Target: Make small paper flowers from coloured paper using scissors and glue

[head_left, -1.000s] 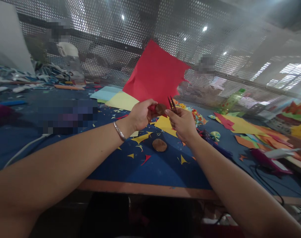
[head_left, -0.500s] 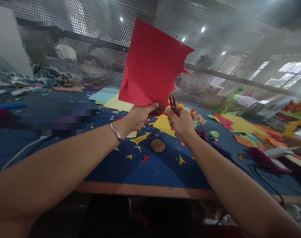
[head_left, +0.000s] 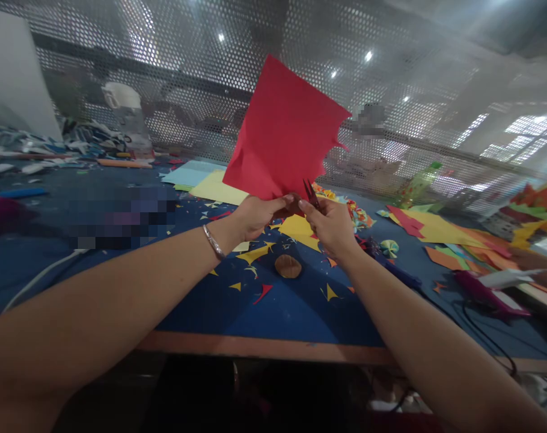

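My left hand (head_left: 258, 214) pinches the bottom edge of a large red paper sheet (head_left: 285, 132) and holds it upright above the blue table (head_left: 278, 304). The sheet's right edge is jagged from cuts. A small brown round piece sits under my left thumb at the paper's lower edge. My right hand (head_left: 330, 225) is closed round small dark scissors (head_left: 310, 192), whose blades touch the sheet's bottom edge. A silver bracelet (head_left: 213, 240) circles my left wrist.
Yellow and red scraps and a brown disc (head_left: 288, 266) lie below my hands. Yellow and light-blue sheets (head_left: 210, 180) lie behind, orange and yellow sheets (head_left: 440, 231) to the right, with a purple tool (head_left: 485, 291) and black cable. A perforated metal screen (head_left: 187, 72) backs the table.
The red sheet swung upright, then tipped back to the right and dropped a little. The scissors moved in onto its bottom edge.
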A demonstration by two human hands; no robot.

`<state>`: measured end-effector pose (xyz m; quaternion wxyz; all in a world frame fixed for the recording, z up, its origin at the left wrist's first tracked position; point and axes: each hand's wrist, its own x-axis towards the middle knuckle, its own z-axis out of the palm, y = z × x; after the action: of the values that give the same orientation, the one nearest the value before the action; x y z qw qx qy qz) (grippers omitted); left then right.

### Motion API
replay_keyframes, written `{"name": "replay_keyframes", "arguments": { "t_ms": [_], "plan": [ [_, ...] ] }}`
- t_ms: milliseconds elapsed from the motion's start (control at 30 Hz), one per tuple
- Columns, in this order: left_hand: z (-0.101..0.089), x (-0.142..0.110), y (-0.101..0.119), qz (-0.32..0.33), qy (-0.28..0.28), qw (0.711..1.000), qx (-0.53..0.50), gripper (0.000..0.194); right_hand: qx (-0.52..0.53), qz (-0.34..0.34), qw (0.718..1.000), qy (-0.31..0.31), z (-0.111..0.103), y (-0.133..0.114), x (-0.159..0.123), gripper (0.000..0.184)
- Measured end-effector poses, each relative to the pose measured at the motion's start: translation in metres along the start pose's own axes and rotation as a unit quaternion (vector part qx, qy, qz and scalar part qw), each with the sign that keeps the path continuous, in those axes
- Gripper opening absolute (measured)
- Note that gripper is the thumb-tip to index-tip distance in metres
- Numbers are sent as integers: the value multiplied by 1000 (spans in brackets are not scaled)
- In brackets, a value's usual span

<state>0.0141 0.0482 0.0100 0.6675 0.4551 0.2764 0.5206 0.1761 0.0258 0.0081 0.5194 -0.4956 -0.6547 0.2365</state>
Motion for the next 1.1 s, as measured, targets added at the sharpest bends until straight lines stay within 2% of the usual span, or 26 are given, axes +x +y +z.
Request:
{"name": "replay_keyframes", "arguments": {
  "t_ms": [233, 400, 533, 600, 700, 833, 967, 1100],
  "plan": [
    [0, 3, -1, 20, -28, 999, -31, 14, 65, 18, 998, 5, 2, 1, -1, 40],
    [-4, -1, 9, 5, -88, 996, -8, 15, 102, 15, 995, 1, 1, 1, -1, 37],
    [-9, -4, 14, 43, -123, 991, 29, 30, 119, 19, 993, -11, -1, -1, -1, 37],
    [-10, -3, 13, 68, -121, 990, 39, 37, 124, 26, 992, -15, -1, -3, -1, 38],
    [-10, -2, 12, 72, -105, 990, 58, 39, 124, 33, 992, -17, 0, -4, -2, 40],
    [-11, -1, 9, 48, -105, 992, 49, 37, 117, 24, 993, -16, 0, -4, -2, 39],
    [-11, 0, 5, 9, -53, 998, 41, 30, 103, 9, 995, -5, 0, -3, -1, 37],
    [-5, -1, 2, -18, -39, 999, 14, 23, 92, 5, 996, -13, 0, -3, -1, 40]
  ]
}}
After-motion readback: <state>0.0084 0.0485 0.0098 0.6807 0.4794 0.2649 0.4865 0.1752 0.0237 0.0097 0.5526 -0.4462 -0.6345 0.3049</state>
